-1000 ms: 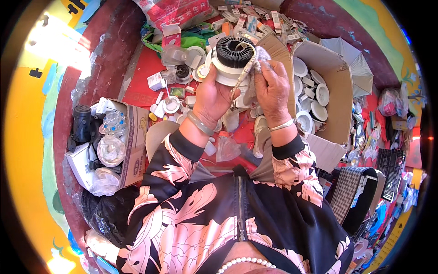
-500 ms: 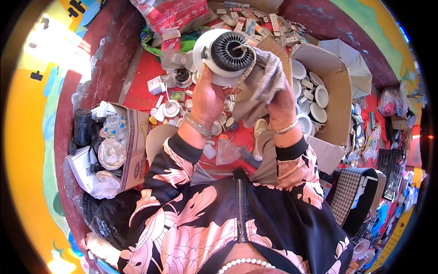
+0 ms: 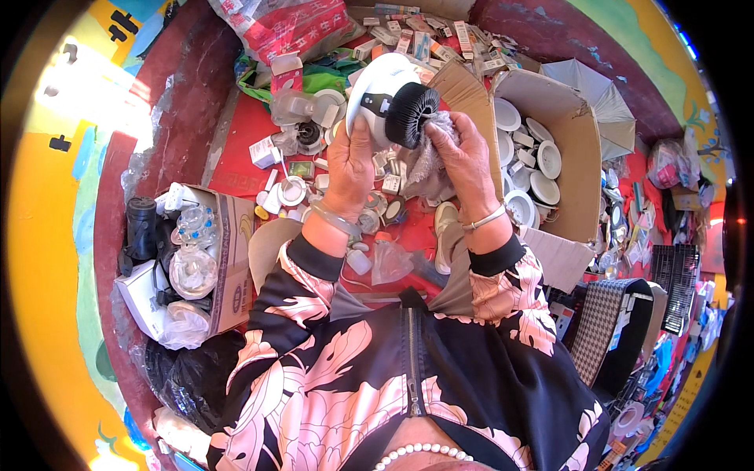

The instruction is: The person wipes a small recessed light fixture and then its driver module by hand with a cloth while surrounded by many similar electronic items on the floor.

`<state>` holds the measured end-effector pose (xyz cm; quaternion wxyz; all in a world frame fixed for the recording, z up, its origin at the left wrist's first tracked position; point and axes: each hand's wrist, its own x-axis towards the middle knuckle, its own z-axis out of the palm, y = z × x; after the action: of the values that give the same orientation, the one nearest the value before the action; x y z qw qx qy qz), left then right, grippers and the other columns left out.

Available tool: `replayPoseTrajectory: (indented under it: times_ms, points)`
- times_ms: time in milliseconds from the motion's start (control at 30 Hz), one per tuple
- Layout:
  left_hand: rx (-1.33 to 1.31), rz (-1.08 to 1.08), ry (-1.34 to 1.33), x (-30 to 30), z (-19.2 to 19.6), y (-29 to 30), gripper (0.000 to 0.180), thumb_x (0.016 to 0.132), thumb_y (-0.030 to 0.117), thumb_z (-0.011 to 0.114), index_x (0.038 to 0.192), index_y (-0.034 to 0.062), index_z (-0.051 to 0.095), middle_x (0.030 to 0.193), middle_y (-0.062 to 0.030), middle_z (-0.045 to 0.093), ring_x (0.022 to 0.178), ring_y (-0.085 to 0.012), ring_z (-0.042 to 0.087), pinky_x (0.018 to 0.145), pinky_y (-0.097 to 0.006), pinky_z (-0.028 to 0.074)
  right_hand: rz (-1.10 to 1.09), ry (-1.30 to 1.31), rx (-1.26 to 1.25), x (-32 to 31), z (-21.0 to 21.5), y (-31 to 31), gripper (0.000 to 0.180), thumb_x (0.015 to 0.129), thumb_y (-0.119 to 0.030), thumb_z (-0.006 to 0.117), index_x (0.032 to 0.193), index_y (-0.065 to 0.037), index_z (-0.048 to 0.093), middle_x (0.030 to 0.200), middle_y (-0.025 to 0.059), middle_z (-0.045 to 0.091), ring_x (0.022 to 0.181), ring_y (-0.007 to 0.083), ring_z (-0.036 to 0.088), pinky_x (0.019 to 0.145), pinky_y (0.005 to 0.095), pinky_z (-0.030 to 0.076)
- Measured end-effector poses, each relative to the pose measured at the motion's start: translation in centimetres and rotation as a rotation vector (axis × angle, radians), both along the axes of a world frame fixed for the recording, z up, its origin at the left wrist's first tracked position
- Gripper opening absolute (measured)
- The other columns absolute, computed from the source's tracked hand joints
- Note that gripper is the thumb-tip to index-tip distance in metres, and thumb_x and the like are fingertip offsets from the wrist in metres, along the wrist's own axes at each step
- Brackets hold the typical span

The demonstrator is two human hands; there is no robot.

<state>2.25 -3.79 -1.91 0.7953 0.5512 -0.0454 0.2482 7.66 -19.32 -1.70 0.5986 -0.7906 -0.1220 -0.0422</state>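
Observation:
A white downlight (image 3: 375,88) with a black finned heat sink is held up in front of me, tilted so that its fins point right. Its white rim is gripped by my left hand (image 3: 349,169), thumb on the near side. A grey-beige cloth (image 3: 426,174) is pinched in my right hand (image 3: 469,161), thumb and fingers closed on it at the edge of the fins. The cloth hangs below the lamp and touches the heat sink. The lamp's front face is turned away from view.
To the right stands an open cardboard box (image 3: 577,169) holding several round white lamps. Another carton (image 3: 236,263) at left holds plastic-wrapped items. Small white parts and a clear plastic bag (image 3: 390,265) lie on the red floor. Small packages (image 3: 422,45) are heaped at the back.
The downlight has turned, its fins swinging from facing me to facing right. My right hand has moved up and left, bringing the bunched cloth against the fins.

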Motion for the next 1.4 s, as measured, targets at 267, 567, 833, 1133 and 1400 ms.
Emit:
replayPoseTrajectory:
  times_ms: [267, 567, 833, 1133, 1400]
  points:
    - [0.178, 0.109, 0.087, -0.3, -0.2, 1.2, 0.033, 0.099, 0.024, 0.040, 0.109, -0.0024, 0.056, 0.092, -0.0037, 0.062, 0.083, -0.0080, 0.057, 0.074, -0.022, 0.047, 0.182, 0.192, 0.047, -0.3, 0.3, -0.5, 0.028, 0.086, -0.030, 0.065, 0.088, -0.002, 0.065, 0.068, -0.0018, 0.059, 0.066, 0.0048, 0.052, 0.057, 0.0249, 0.043]
    - [-0.439, -0.067, 0.182, 0.1, 0.5, 2.7, 0.036, 0.097, 0.027, 0.045, 0.116, -0.0029, 0.052, 0.108, -0.0112, 0.060, 0.096, -0.0188, 0.059, 0.085, -0.032, 0.048, 0.638, 0.579, 0.533, -0.8, 2.5, -1.5, 0.025, 0.089, -0.013, 0.058, 0.110, 0.002, 0.057, 0.101, 0.0035, 0.063, 0.089, 0.0080, 0.059, 0.079, 0.0207, 0.046]
    - [-0.372, -0.068, 0.201, -0.2, 0.7, 3.0, 0.036, 0.097, 0.026, 0.044, 0.118, -0.0022, 0.051, 0.109, -0.0112, 0.060, 0.098, -0.0188, 0.059, 0.086, -0.033, 0.047, 0.423, 0.522, 0.369, -0.5, 1.3, -0.8, 0.024, 0.089, -0.017, 0.059, 0.102, 0.002, 0.060, 0.083, 0.0019, 0.065, 0.068, 0.0086, 0.060, 0.062, 0.0219, 0.048]
    - [-0.199, -0.022, 0.213, -0.2, 0.4, 3.0, 0.033, 0.097, 0.024, 0.046, 0.114, -0.0019, 0.056, 0.104, -0.0086, 0.062, 0.093, -0.0157, 0.060, 0.082, -0.029, 0.048, 0.361, 0.557, 0.410, -1.2, 1.8, -0.1, 0.022, 0.092, -0.021, 0.056, 0.095, 0.000, 0.063, 0.077, -0.0006, 0.063, 0.066, 0.0056, 0.057, 0.059, 0.0200, 0.045]
    - [-0.349, -0.036, 0.209, 0.0, 0.2, 3.0, 0.034, 0.096, 0.024, 0.045, 0.116, -0.0027, 0.054, 0.108, -0.0099, 0.061, 0.097, -0.0179, 0.059, 0.086, -0.032, 0.047, 0.441, 0.610, 0.435, -0.7, 1.4, -0.4, 0.023, 0.093, -0.021, 0.056, 0.100, -0.001, 0.062, 0.085, -0.0004, 0.064, 0.073, 0.0051, 0.057, 0.065, 0.0206, 0.046]
